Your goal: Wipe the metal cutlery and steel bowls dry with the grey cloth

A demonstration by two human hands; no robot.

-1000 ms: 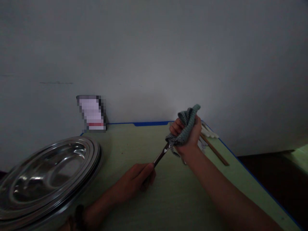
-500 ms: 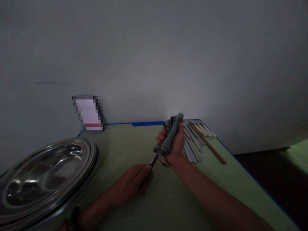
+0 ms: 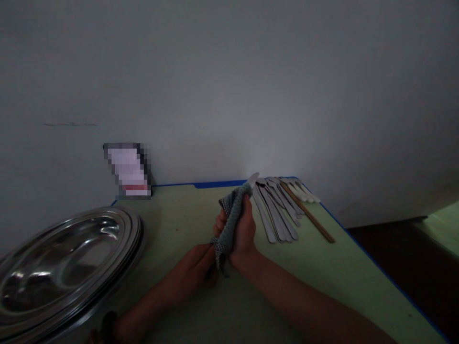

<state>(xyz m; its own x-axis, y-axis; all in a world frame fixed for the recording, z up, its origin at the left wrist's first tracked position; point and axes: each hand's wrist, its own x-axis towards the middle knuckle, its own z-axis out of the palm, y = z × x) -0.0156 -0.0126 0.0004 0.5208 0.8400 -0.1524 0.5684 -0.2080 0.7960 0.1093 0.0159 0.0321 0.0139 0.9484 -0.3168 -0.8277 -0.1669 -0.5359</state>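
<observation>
A grey-green cloth [image 3: 232, 220] with a checked side is wrapped around a table knife [image 3: 253, 179], whose blade tip sticks out of the cloth's far end. My right hand [image 3: 247, 231] is closed around the cloth and the knife inside it. My left hand [image 3: 195, 267] is closed at the near end, where the handle is now mostly hidden by fingers and cloth. Just right of my right hand, several metal utensils [image 3: 274, 220] lie fanned out on the table [image 3: 186, 215].
Brown chopsticks [image 3: 311, 220] and several white-handled utensils [image 3: 308, 195] lie right of the metal ones. At the left is a stack of oval metal trays [image 3: 133, 222]. A blurred-out phone-like device [image 3: 127, 167] leans against the wall [image 3: 215, 95] behind.
My right hand and the cloth have slid down along the knife towards my left hand, baring the blade tip and covering the handle. My left hand has stayed nearly in place.
</observation>
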